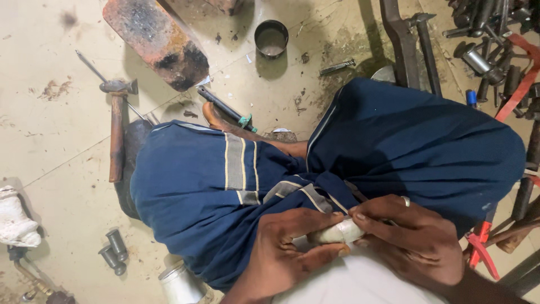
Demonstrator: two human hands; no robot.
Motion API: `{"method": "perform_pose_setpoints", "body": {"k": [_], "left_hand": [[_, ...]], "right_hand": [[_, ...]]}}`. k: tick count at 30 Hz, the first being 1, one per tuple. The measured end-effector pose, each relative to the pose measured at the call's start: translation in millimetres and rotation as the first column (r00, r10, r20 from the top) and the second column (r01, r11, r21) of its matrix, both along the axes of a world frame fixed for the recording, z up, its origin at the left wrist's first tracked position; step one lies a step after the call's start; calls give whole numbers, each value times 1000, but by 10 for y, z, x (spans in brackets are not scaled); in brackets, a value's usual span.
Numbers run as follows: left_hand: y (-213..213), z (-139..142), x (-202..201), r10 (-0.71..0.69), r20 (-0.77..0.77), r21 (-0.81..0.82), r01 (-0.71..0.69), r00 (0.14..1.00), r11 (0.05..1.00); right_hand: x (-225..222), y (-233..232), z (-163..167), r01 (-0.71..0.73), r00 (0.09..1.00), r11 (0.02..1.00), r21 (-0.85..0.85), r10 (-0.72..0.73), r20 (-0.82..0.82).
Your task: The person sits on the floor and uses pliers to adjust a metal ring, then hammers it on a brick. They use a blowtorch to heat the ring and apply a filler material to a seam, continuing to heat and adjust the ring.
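I sit cross-legged on the floor in a dark blue striped cloth (225,186). Both hands meet over my lap on a small whitish roll, apparently of tape or cloth (337,232). My left hand (284,253) grips its left end with thumb and fingers. My right hand (413,239), with a ring on one finger, pinches its right end. Part of the roll is hidden under my fingers.
A hammer with a wooden handle (116,132) lies on the tiled floor at left, beyond it a rusty metal block (157,39) and a small metal cup (271,38). Several sockets and tools (489,50) crowd the top right. Red-handled pliers (482,247) lie by my right knee.
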State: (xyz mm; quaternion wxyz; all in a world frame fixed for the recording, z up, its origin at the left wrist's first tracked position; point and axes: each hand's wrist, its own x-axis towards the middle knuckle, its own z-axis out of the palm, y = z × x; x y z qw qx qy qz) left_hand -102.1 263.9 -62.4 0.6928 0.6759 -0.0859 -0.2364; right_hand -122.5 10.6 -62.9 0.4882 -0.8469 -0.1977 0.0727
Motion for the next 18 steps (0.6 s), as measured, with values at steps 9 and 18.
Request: {"method": "perform_pose_setpoints", "body": {"k": [9, 18], "left_hand": [[10, -40, 4, -24, -9, -16, 24, 1000, 1000], [-76, -70, -53, 31, 89, 14, -32, 996, 999]], "right_hand": [[-72, -42, -49, 16, 1000, 999, -31, -16, 0], [-98, -33, -91, 51, 997, 997, -63, -47, 62]]}}
